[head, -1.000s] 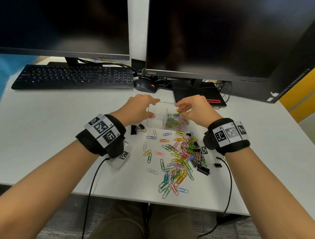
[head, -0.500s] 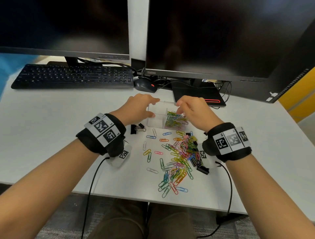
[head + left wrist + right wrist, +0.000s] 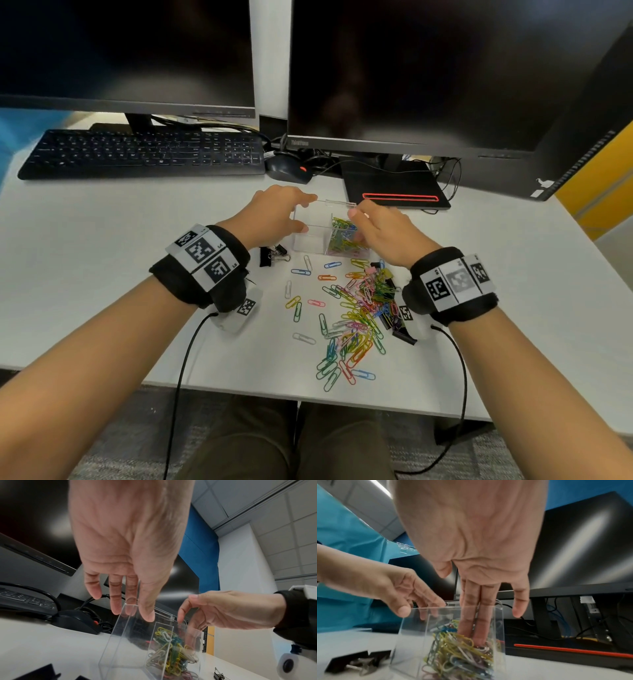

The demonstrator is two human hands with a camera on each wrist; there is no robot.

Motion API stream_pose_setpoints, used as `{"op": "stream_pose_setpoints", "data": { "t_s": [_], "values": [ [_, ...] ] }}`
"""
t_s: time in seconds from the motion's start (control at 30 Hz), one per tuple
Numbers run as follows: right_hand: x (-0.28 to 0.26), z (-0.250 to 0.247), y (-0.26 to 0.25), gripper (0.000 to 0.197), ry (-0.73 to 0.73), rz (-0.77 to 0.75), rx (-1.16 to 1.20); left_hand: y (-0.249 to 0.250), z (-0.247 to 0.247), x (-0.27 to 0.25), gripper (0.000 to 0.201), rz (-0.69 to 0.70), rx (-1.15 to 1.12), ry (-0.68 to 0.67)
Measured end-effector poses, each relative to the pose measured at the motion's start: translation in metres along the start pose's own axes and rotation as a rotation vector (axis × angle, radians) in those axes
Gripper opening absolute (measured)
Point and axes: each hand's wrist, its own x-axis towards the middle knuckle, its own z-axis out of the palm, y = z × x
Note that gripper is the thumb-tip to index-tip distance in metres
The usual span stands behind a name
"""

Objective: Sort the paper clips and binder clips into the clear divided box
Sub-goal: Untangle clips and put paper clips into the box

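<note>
The clear divided box [image 3: 310, 240] stands mid-table. My left hand [image 3: 279, 214] holds its left end, thumb on the near wall and fingers over the far rim [image 3: 132, 605]. Its left compartment [image 3: 123, 642] holds nothing. Coloured paper clips [image 3: 342, 233] fill the right one. My right hand [image 3: 376, 229] reaches into that compartment, and its straight middle fingers [image 3: 476, 628] press down on the clips [image 3: 458, 649]. A loose pile of paper clips [image 3: 359, 308] lies in front of the box. Black binder clips lie left of the box [image 3: 274, 255] and by my right wrist [image 3: 399, 330].
A black keyboard [image 3: 144, 154] and mouse [image 3: 287, 169] sit at the back under two dark monitors. A black monitor base with a red stripe [image 3: 397, 193] lies just behind the box. Wrist cables trail over the table's front edge [image 3: 239, 390].
My right hand has gone from hovering over the box rim to pushing its fingers down into the right compartment onto the clips. My left hand has stayed on the box.
</note>
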Motion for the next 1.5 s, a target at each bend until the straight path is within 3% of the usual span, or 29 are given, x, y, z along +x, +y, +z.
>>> {"op": "stream_pose_setpoints", "data": {
  "t_s": [0.07,0.23,0.33,0.43,0.5,0.6,0.8,0.93,1.07,1.17,1.3,1.5],
  "values": [
    [-0.004,0.000,0.000,0.040,0.025,0.005,0.025,0.000,0.000,-0.001,0.060,-0.002,-0.004,0.003],
    [-0.026,-0.019,0.009,0.014,0.254,-0.013,0.096,0.003,-0.003,-0.004,0.062,-0.002,0.069,-0.024],
    [-0.050,-0.022,0.025,0.026,0.044,0.137,0.019,0.016,-0.007,-0.013,0.070,0.046,0.171,0.077],
    [-0.072,-0.013,0.034,0.056,-0.262,0.294,-0.099,0.045,-0.009,-0.026,0.059,0.187,0.035,0.210],
    [-0.078,-0.004,0.037,0.066,-0.356,0.315,-0.125,0.065,-0.006,-0.031,0.045,0.297,-0.036,0.120],
    [-0.077,0.003,0.047,0.056,-0.329,0.284,-0.147,0.086,0.009,-0.030,0.036,0.412,0.024,-0.097],
    [-0.070,0.006,0.057,0.032,-0.217,0.217,0.092,0.098,0.046,-0.024,0.055,0.504,0.201,-0.452],
    [-0.055,0.005,0.055,0.032,-0.100,0.196,0.002,0.094,0.055,-0.028,0.058,0.461,0.292,-0.604],
    [-0.039,0.007,0.045,0.042,-0.163,0.135,-0.092,0.081,0.048,-0.027,0.028,0.414,0.229,-0.508],
    [-0.029,0.010,0.040,0.039,-0.229,0.127,-0.150,0.072,0.043,-0.023,0.017,0.353,0.203,-0.409],
    [-0.022,0.012,0.033,0.029,-0.243,0.146,-0.141,0.071,0.042,-0.016,0.024,0.272,0.180,-0.252],
    [-0.021,0.024,0.030,0.016,-0.213,0.116,-0.214,0.074,0.051,-0.010,0.033,0.315,0.207,-0.297]
  ]
}}
